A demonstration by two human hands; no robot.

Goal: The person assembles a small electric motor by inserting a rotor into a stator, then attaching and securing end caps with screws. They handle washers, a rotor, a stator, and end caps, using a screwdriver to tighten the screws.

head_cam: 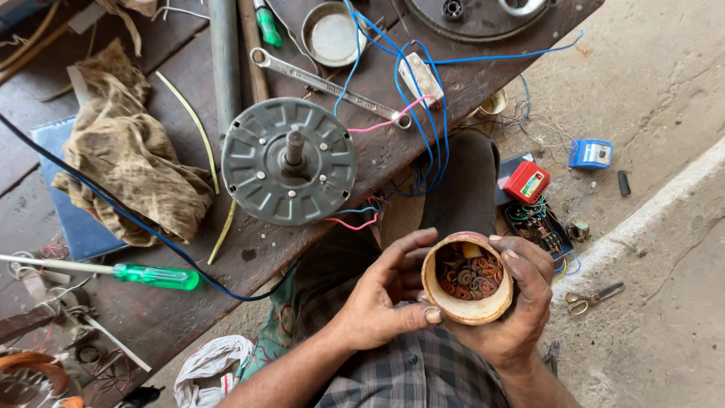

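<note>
Both my hands hold a small round tan container (462, 308) in front of my lap. It is full of several small rubber and metal washers (468, 274). My left hand (381, 295) cups its left side with the thumb on the rim. My right hand (521, 302) wraps around its right side from below. On the wooden workbench (423, 143) above my hands lies a grey round fan motor (288, 161) with its shaft pointing up. Blue and pink wires (408, 113) run from the motor across the bench.
A green-handled screwdriver (155, 276), a dirty rag (132, 155), a spanner (325, 81), a metal lid (332, 34) and a steel pipe (224, 53) lie on the bench. On the concrete floor are a red meter (526, 182), a circuit board (540, 227), a blue box (590, 153) and scissors (593, 296).
</note>
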